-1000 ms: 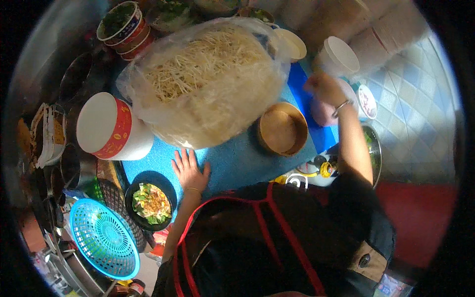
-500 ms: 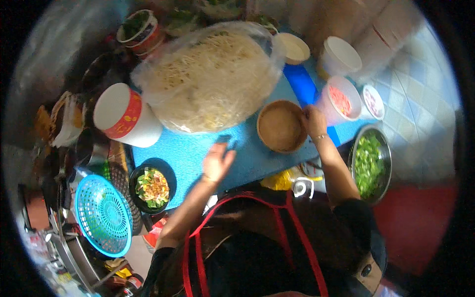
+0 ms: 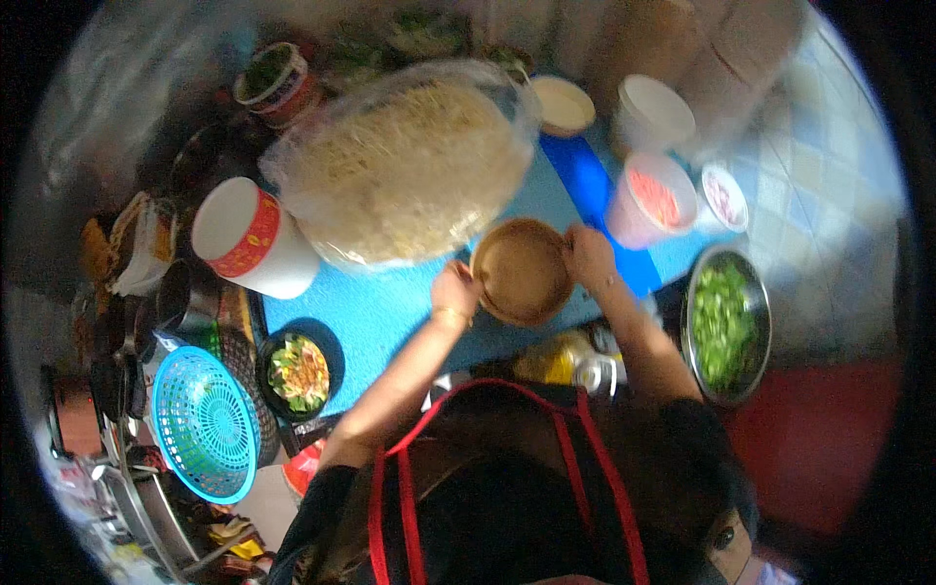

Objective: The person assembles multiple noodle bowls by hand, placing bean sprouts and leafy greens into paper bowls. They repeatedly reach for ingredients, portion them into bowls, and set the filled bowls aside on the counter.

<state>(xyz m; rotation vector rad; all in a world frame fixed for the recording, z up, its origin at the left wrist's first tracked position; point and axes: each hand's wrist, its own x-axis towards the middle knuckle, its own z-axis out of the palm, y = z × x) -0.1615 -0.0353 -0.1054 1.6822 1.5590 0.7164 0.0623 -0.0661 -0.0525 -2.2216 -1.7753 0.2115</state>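
A round brown paper bowl (image 3: 525,273) sits over the blue tabletop (image 3: 375,322), with nothing visible inside it. My left hand (image 3: 456,291) grips its left rim, and my right hand (image 3: 591,259) pinches the rim on the right. Just beyond the bowl lies a large clear plastic bag of bean sprouts (image 3: 400,166). To the right of my right hand stands a translucent tub (image 3: 651,207) of chopped orange-pink pieces. The fingertips of both hands are partly hidden against the bowl.
At left are a white-and-red paper bucket (image 3: 255,239), a black bowl of mixed vegetables (image 3: 295,375) and a blue colander (image 3: 207,426). A steel bowl of cut greens (image 3: 726,327) is at right, near a small white tub (image 3: 721,198). Pale containers (image 3: 655,115) stand behind.
My left hand has moved right and up from the open table to the bowl's left rim. The bowl, held by my right hand, has shifted left and slightly nearer.
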